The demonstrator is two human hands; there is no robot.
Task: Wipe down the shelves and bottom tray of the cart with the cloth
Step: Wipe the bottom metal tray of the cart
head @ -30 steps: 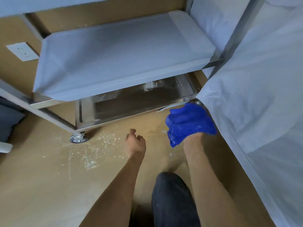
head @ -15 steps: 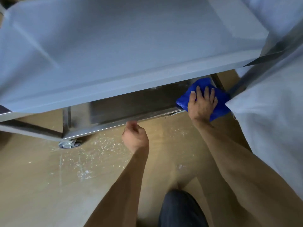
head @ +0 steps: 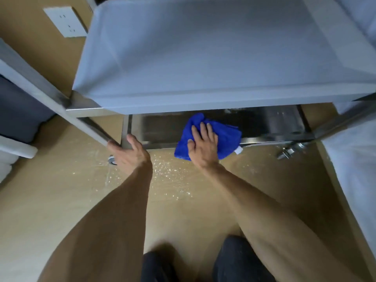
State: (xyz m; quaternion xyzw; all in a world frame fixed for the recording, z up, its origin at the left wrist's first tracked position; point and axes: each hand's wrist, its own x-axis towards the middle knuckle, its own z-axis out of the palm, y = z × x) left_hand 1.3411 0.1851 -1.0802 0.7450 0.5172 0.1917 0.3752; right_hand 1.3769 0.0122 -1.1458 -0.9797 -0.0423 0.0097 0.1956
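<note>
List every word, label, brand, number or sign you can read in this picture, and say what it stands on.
No readable text anywhere.
White tag on the blue cloth: too small and blurred to show any print.
Wall socket plate: only slots, no lettering visible.
Covered shelf, bottom tray and caster: no markings to be seen.

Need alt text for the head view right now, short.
The right hand presses a blue cloth flat on the front edge of the cart's steel bottom tray. The left hand rests at the tray's front left corner, under a covered shelf.
</note>
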